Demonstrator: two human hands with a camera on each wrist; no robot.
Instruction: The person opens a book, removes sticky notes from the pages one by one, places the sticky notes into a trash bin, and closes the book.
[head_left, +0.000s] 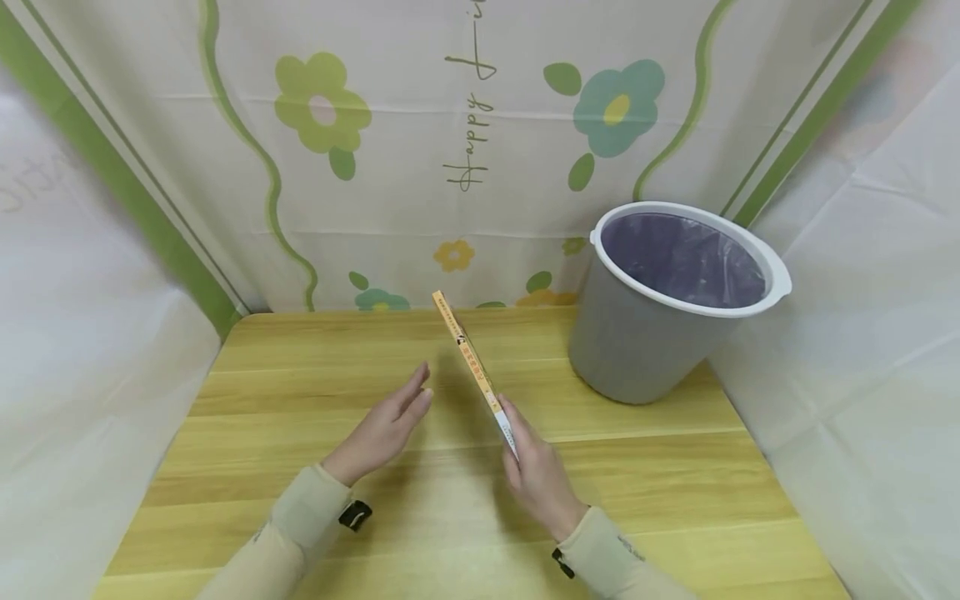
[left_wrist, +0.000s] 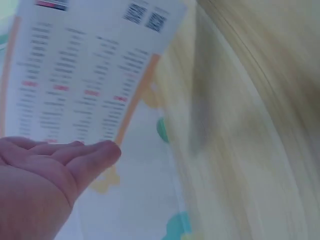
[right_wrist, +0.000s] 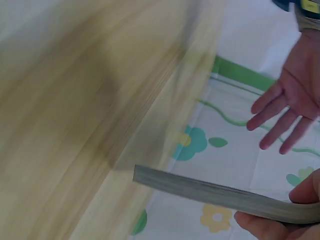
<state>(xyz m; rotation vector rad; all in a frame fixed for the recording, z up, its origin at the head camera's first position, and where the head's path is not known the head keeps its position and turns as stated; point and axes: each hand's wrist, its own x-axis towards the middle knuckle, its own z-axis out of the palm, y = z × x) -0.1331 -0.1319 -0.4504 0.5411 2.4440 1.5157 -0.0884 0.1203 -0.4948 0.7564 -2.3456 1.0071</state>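
My right hand (head_left: pixel 543 479) grips a thin book (head_left: pixel 471 362) by its near end, thumb on one side and fingers on the other. The book stands on edge, its orange and white spine facing up, tilted away over the table. Page edges of the book (right_wrist: pixel 200 192) show in the right wrist view. A white cover with columns of small print, orange borders and two square codes faces my left hand (left_wrist: pixel 45 170) in the left wrist view. That left hand (head_left: pixel 382 429) is held beside the book, apart from it, fingers straight and palm turned toward it.
A grey bin (head_left: pixel 630 333) with a white rim and a dark plastic liner stands at the table's back right. The wooden table (head_left: pixel 300 400) meets a flower-printed curtain (head_left: pixel 420 150) at its back edge. White cloth hangs along both sides.
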